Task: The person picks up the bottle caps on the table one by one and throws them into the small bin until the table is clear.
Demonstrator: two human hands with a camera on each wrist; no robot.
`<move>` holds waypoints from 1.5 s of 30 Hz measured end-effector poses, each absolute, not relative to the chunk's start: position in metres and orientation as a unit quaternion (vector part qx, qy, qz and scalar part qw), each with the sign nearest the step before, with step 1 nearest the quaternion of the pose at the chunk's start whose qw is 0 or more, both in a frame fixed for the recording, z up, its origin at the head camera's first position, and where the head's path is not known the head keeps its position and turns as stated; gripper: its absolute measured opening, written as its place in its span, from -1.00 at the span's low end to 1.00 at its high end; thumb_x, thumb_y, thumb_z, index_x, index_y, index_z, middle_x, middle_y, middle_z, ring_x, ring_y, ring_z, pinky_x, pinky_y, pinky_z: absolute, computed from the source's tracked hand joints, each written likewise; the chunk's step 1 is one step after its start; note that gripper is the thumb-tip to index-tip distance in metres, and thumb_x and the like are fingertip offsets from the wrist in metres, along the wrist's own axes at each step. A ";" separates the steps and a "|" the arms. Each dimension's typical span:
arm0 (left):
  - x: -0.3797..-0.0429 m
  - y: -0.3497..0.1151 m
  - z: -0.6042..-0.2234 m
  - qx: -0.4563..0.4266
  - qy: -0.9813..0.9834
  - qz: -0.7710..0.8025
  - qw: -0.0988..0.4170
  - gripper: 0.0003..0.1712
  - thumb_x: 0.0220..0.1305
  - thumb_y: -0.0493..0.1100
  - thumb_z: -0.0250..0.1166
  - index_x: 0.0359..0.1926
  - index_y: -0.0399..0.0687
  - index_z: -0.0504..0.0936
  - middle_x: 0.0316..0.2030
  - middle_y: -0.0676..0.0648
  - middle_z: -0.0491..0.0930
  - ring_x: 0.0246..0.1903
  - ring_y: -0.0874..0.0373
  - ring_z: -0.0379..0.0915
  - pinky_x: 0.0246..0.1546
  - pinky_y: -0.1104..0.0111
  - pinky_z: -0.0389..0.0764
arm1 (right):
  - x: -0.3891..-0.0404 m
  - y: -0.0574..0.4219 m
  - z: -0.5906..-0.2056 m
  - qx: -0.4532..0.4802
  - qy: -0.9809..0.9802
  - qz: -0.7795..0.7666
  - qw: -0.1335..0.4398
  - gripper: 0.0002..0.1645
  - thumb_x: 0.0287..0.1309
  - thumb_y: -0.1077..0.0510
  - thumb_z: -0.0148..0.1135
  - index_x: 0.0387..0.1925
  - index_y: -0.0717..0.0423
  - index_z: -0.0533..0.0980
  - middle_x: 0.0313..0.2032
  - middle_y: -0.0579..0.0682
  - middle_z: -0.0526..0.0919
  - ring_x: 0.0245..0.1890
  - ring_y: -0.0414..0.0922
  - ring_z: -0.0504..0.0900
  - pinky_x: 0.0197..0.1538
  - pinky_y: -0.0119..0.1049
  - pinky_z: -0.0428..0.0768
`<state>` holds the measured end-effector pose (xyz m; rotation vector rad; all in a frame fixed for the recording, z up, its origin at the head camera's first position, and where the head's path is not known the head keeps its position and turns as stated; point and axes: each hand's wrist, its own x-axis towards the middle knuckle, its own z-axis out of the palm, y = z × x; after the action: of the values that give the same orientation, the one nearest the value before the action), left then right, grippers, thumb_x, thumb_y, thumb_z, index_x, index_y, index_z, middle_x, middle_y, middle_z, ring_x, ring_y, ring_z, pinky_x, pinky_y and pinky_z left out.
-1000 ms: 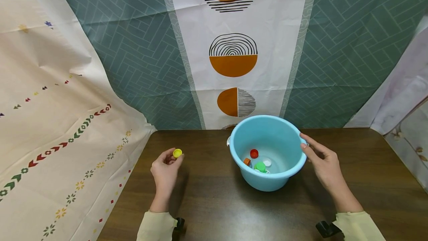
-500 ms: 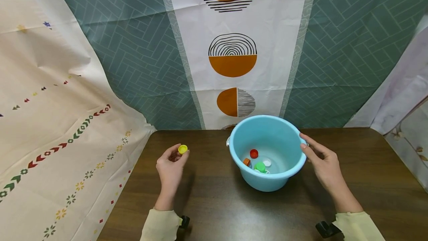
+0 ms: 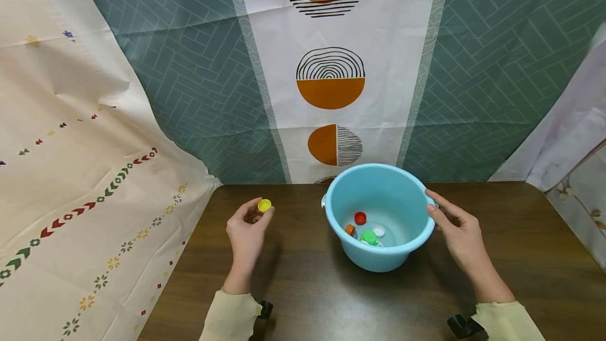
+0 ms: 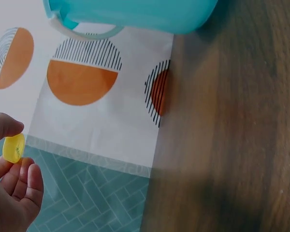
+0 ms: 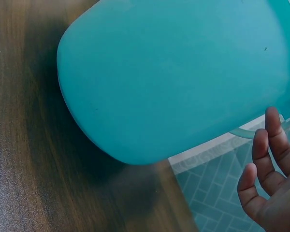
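Observation:
In the head view my left hand [image 3: 249,230] pinches a small yellow bottle cap [image 3: 264,205] between thumb and fingers, raised over the table left of a light blue bucket [image 3: 379,259]. The left wrist view shows the same cap [image 4: 13,148] held edge-on below the thumb. My right hand [image 3: 459,233] holds the bucket's right rim with thumb and index finger. Its other fingers [image 5: 261,142] lie loosely bent beside the bucket's outer wall. Inside the bucket are a red cap [image 3: 360,218], an orange cap [image 3: 350,229], a green cap [image 3: 369,236] and a white cap [image 3: 379,231].
The bucket stands upright on a dark wooden table [image 3: 303,299]. A pale bucket handle [image 4: 87,35] hangs at its side. Patterned cloth [image 3: 213,93] covers the wall behind, and cream cloth [image 3: 118,214] drapes along the left edge.
My left hand has moved to the right and slightly away from me with the yellow bottle cap, toward the bucket. The right hand and the bucket have stayed in place.

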<state>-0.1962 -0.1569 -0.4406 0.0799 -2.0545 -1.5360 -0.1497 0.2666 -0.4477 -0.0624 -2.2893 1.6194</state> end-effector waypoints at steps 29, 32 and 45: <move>-0.198 -0.129 -0.425 -0.019 -0.759 -0.592 0.272 -0.66 0.01 -0.14 0.56 -0.14 -0.05 0.74 -0.34 -0.04 0.65 -0.44 0.05 0.54 -0.35 0.34 0.61 | -0.149 0.265 -0.447 -0.009 -0.806 0.567 0.170 -0.46 0.36 -0.01 0.18 0.32 -0.03 0.44 0.03 -0.18 0.63 -0.15 -0.26 0.53 -0.24 -0.47 0.60; -0.199 -0.127 -0.424 -0.024 -0.759 -0.591 0.272 -0.66 0.01 -0.13 0.56 -0.14 -0.05 0.74 -0.34 -0.04 0.65 -0.44 0.04 0.55 -0.34 0.29 0.62 | -0.148 0.265 -0.446 -0.014 -0.807 0.565 0.169 -0.47 0.36 -0.03 0.17 0.32 -0.07 0.45 0.04 -0.23 0.61 -0.14 -0.25 0.52 -0.24 -0.48 0.59; -0.175 -0.104 -0.381 -0.041 -0.761 -0.595 0.254 -0.68 0.04 -0.34 0.50 -0.12 -0.28 0.70 -0.30 -0.30 0.64 -0.40 -0.10 0.52 -0.30 0.28 0.60 | -0.146 0.264 -0.447 -0.019 -0.810 0.563 0.164 -0.46 0.35 -0.08 0.16 0.32 -0.13 0.45 0.14 -0.15 0.58 -0.12 -0.24 0.54 -0.23 -0.47 0.60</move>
<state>-0.1746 -0.1041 -0.3811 -0.1122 -2.0693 -1.6168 -0.1461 0.2642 -0.4474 -0.0532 -2.3099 1.6042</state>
